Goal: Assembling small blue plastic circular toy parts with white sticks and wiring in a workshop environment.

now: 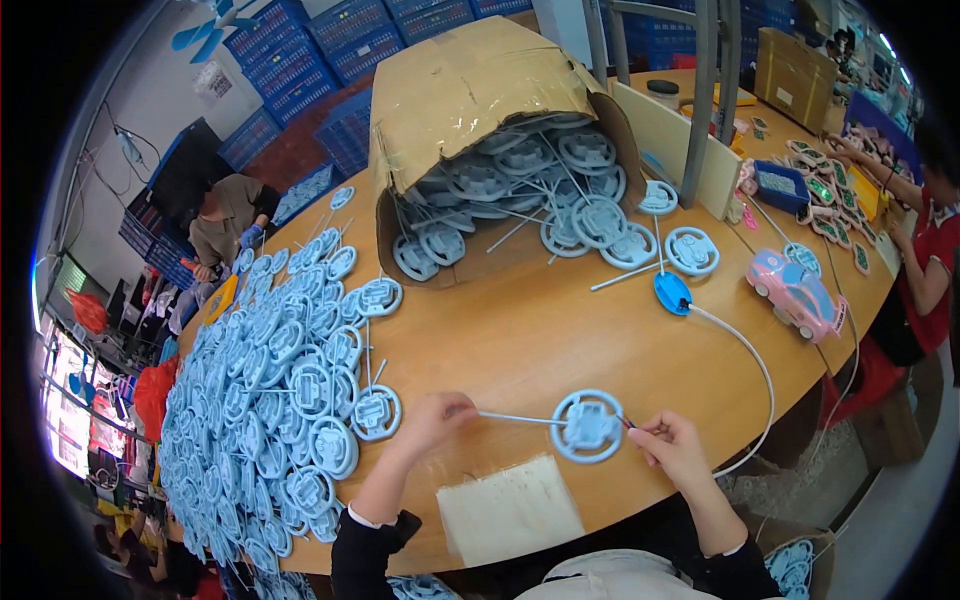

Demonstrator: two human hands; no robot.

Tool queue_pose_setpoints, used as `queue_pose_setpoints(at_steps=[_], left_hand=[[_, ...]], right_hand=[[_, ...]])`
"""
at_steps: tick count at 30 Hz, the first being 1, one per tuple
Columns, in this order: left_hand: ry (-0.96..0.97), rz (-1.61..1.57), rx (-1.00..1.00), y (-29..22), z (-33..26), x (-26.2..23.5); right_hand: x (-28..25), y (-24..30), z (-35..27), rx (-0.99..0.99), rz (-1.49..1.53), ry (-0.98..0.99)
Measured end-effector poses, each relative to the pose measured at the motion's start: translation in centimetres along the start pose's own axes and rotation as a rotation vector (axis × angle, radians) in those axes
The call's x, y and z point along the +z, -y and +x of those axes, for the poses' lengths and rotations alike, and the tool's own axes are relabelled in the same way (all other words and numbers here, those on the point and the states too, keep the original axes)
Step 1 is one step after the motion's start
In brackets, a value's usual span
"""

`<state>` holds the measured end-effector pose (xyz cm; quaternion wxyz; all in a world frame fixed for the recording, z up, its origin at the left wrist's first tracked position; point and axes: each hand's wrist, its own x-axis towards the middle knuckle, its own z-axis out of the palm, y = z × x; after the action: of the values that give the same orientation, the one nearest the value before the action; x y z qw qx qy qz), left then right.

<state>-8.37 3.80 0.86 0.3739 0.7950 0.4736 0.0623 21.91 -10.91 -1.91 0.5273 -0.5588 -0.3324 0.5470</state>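
A person sits at a round wooden tabletop [560, 330], seen from above. Both hands hold 1 pale blue plastic toy steering wheel [588, 427] just above the wood, close to the near edge. The left hand [432, 420] pinches the end of a thin white stick [520, 418] that runs out of the wheel's left side, its fingers closed on the stick. The right hand [672, 445] pinches something small and dark at the wheel's right rim; what it is cannot be told. Held at both ends like this, the wheel hangs level between the hands with its face turned up.

To the left, a heap of the same blue wheels [270, 400] covers much of the tabletop and crowds the left hand's side. Behind, a tipped cardboard box [470, 90] spills more wheels [540, 200] and sticks toward the centre. A blue oval pad [672, 292] with a white cable [750, 360] lies to the right; the cable curves round just beyond the right hand. A pink toy car [795, 293] sits farther right. A pale flat sheet [510, 510] lies below the wheel. Other people work at the far left and right edges.
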Motion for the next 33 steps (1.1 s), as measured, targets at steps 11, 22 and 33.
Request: queue_pose_setpoints(at_steps=[11, 22, 33], left_hand=[[0.174, -0.071, -0.195, -5.6, -0.9, 7.9], [-0.143, -0.927, -0.151, -4.6, 2.0, 10.1], [-0.501, -0.573, 0.110, -12.0, 3.9, 5.1]], right_hand=[[2.8, -5.0, 3.2, 0.090, -0.228, 0.248], [3.8, -3.7, 2.0, -0.132, 0.123, 0.147], [6.7, 2.8, 0.8, -0.053, -0.022, 0.087]])
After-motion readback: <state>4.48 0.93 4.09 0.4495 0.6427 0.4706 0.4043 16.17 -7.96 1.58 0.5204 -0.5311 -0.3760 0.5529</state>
